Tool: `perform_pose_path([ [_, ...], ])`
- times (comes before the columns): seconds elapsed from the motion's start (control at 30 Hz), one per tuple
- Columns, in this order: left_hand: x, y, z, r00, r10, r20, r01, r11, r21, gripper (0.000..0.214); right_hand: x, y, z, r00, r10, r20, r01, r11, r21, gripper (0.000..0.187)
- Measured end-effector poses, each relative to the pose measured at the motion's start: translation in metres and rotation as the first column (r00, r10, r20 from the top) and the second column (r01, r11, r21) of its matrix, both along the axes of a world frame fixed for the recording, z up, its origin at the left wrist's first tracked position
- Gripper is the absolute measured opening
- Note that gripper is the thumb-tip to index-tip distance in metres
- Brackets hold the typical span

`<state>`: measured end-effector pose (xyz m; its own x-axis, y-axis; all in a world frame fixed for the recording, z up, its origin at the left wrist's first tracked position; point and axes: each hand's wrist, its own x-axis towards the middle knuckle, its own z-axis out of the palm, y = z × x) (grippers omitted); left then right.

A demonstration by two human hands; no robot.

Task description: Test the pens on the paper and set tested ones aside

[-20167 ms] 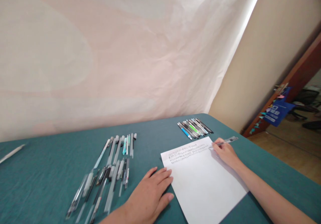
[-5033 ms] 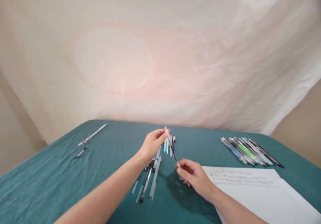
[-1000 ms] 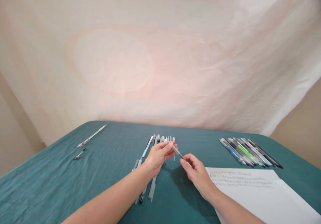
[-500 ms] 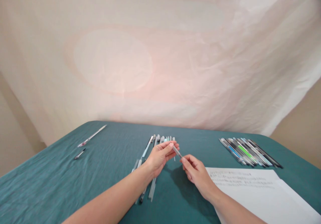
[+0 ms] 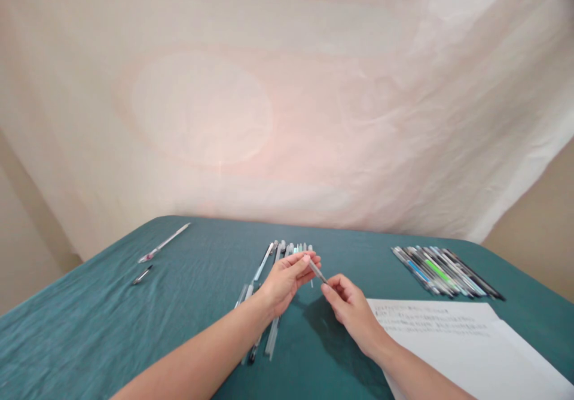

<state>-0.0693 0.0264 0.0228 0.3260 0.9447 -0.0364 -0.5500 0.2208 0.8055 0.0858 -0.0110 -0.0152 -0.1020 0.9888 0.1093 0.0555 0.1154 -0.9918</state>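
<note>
A slim grey pen [image 5: 318, 272] is held above the table between my two hands. My left hand [image 5: 289, 277] pinches its upper end between thumb and fingers. The lower end is gripped by the thumb and fingertips of my right hand [image 5: 348, 303]. Under and beside my left forearm lie several loose pens [image 5: 271, 339], partly covered by the arm and hand; their far ends [image 5: 283, 246] show beyond my left hand.
A green cloth covers the table [image 5: 98, 334]. A clear pen [image 5: 165, 243] and a short dark pen cap [image 5: 143, 274] lie at the left. Several pens [image 5: 443, 271] sit in a row at the right, behind written-on white paper [image 5: 448, 346]. A pale curtain [image 5: 287, 119] hangs behind.
My right hand's fingers have shifted slightly on the pen's lower end. The left hand and the pens on the table look the same.
</note>
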Motion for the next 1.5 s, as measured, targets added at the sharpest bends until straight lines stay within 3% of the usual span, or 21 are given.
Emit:
perform_pose_path([
  [0.2,-0.0010,-0.0011,0.0026,1.000,-0.031,0.003,0.031,0.999,0.011,0.016,0.0002,-0.0008,0.0031,0.997,0.079,0.012,-0.079,0.997,-0.015,0.034],
  [0.5,0.0030,-0.0055,0.0049,1.000,0.011,0.012,-0.011,1.000,-0.007,0.021,-0.0028,-0.0016,0.0035,0.999,0.046,-0.016,-0.046,0.999,-0.019,0.035],
  [0.73,0.0050,-0.0057,0.0018,0.996,0.092,-0.009,-0.093,0.995,-0.021,0.012,-0.0032,-0.0029,0.0049,0.999,0.045,0.003,-0.045,0.999,0.023,0.030],
  [1.07,0.0027,-0.0061,0.0060,0.997,0.063,-0.034,-0.063,0.998,0.001,0.014,0.0002,-0.0009,0.0040,0.993,0.105,0.053,-0.106,0.994,-0.001,0.038],
  [1.33,0.0034,-0.0061,0.0071,0.999,0.050,-0.011,-0.050,0.999,-0.020,0.013,0.0056,0.0003,0.0059,0.982,0.184,-0.050,-0.187,0.980,-0.065,0.039],
  [1.5,0.0030,0.0021,-0.0009,0.988,0.151,0.008,-0.149,0.983,-0.106,0.005,0.0054,-0.0001,0.0091,0.971,0.164,-0.172,-0.181,0.980,-0.084,0.042],
])
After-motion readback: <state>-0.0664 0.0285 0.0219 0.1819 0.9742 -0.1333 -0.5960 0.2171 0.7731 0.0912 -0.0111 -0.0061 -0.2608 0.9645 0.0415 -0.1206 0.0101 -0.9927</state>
